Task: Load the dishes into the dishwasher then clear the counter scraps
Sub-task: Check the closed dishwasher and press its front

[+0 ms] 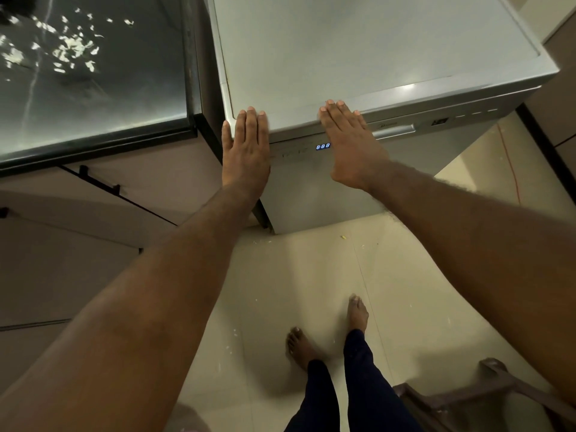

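A silver freestanding dishwasher (374, 57) stands in front of me with its door shut and a blue display (323, 146) lit on the control panel. My left hand (246, 148) lies flat with straight fingers over the front left corner of its top. My right hand (349, 141) is flat too, fingertips at the top's front edge, beside the door handle (396, 131). White scraps (71, 48) lie scattered on the dark counter (93, 98) at the upper left. No dishes are in view.
Beige cabinet fronts (78, 244) with black handles sit under the counter on the left. My bare feet (327, 332) stand on a cream tiled floor with small crumbs. A brown stool (467, 397) is at the lower right.
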